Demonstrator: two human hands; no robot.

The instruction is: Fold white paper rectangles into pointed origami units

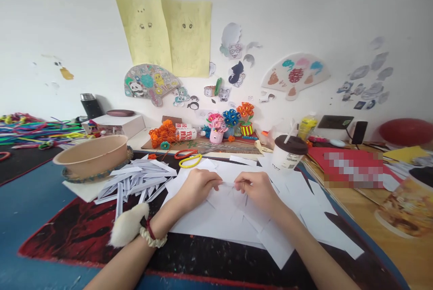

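Note:
My left hand and my right hand face each other over white paper sheets spread on a dark mat. Between their fingertips stretches a narrow white paper strip, pinched at each end. It is pale against the sheets below, so its folds are hard to make out. Left of my left hand lies a pile of folded paper strips. A scrunchie and a white fluffy ornament are on my left wrist.
A beige basin stands at the left. Behind the sheets are yellow-handled scissors and a lidded paper cup. Pipe-cleaner flowers line the back near the wall. A printed paper bucket is at the right.

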